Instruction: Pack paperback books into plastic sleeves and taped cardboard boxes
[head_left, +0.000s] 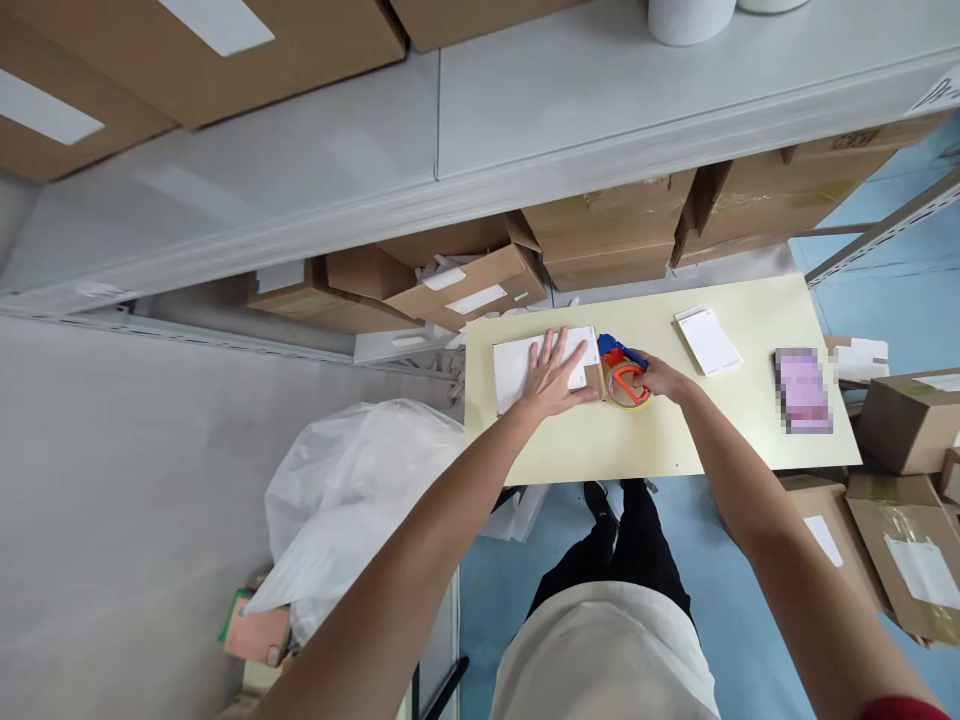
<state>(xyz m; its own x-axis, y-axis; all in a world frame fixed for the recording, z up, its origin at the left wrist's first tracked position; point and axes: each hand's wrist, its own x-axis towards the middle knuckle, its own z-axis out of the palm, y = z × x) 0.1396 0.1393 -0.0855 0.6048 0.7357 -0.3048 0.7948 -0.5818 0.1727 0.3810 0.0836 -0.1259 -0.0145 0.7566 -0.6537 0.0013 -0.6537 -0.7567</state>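
A flat white package (517,366) with a brown cardboard edge lies on the pale yellow table (720,430). My left hand (553,376) rests flat on it, fingers spread and open. Right beside it, my right hand (654,378) is closed on a red and blue tape dispenser (622,375) holding a roll of clear tape, pressed against the package's right end.
A white pad (708,340) and a pink blurred object (802,390) lie further right on the table. Cardboard boxes (607,235) sit under a grey shelf (525,130) behind. More boxes (904,420) stand at right, a white plastic bag (352,490) at left.
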